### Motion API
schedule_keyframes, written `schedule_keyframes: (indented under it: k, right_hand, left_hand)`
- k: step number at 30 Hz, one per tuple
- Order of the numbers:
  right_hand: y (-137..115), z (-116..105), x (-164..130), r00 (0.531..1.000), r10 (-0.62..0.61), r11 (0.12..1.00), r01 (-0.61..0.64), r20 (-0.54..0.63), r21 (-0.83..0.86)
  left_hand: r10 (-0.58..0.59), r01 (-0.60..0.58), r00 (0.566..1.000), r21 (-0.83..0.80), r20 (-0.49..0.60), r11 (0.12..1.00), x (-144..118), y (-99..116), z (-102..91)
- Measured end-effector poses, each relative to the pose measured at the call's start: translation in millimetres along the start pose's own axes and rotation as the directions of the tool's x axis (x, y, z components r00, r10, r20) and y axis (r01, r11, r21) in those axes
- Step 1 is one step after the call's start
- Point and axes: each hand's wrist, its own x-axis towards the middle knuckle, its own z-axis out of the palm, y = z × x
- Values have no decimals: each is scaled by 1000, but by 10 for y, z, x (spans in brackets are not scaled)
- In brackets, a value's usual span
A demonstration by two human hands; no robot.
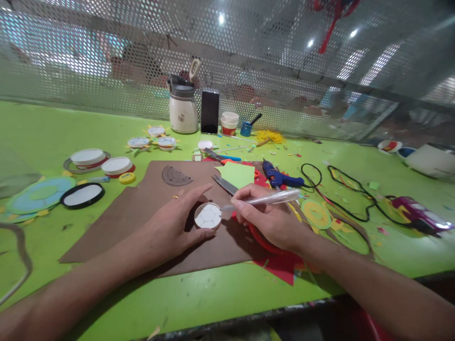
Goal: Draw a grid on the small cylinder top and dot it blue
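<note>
A small white disc with a dark-lined soccer-ball pattern lies on a brown cardboard sheet. My left hand curves round its left side, the thumb at the lower rim and the index finger stretched above it. In my right hand, a clear pen-like tool is pinched, its pale tip at the disc's right edge. I cannot make out the tip's exact kind. Just beyond my right fingers are scissors and light green paper. A grey protractor rests on the cardboard.
Behind stand a white jug, a phone, paper cups and a blue paint jar. To the right lie a blue glue gun and a black cord. White lids and paper flowers are on the left.
</note>
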Motion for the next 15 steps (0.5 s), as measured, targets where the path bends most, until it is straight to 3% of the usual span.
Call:
schedule_keyframes:
  k: [6,15]
  right_hand:
    - [-16,1,9,999,45,999,-46,22,24]
    - [-5,28,10,999,20,998,-22,39,52]
  left_hand:
    - [-3,3,1000,16,6,1000,5,5,-6]
    - [18,-18,1000,29,-8,999,-2,-32,11]
